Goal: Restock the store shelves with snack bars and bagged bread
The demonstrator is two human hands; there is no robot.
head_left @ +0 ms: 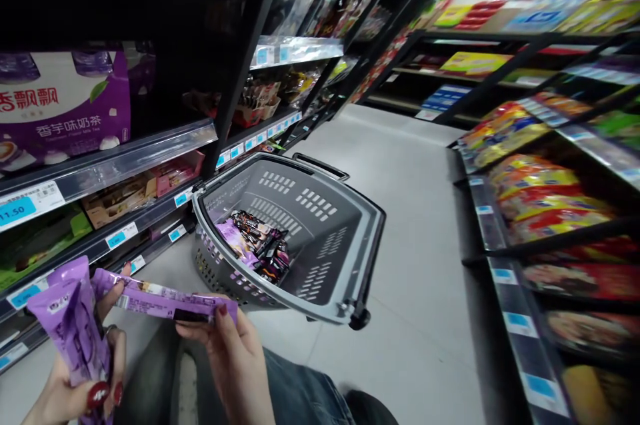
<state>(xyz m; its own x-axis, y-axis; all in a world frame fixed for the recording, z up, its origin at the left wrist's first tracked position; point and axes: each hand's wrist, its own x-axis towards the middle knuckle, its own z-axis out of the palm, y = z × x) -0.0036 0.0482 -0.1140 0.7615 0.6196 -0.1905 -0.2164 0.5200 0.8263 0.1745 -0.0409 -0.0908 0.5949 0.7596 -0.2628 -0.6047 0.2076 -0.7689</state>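
Observation:
My left hand (pixel 75 382) is closed around several purple snack packets (pixel 75 325), which stand up out of the fist at the lower left. Between my two hands stretches one long purple packet (pixel 160 298), printed side showing. My right hand (pixel 230 345) pinches its right end between thumb and fingers, while fingers of the left hand touch its left end. Just beyond them a grey shopping basket (pixel 325 258) sits on the floor. Inside it lie a purple packet (pixel 233 238) and several dark wrapped packets (pixel 273 252).
On the left, a shelf (pixel 165 142) holds a purple and white carton (pixel 65 105), with small snack boxes (pixel 120 198) below. Shelves of bagged goods (pixel 550 198) line the right side. A pale floor aisle (pixel 400 212) runs between them toward a far shelf (pixel 460 68).

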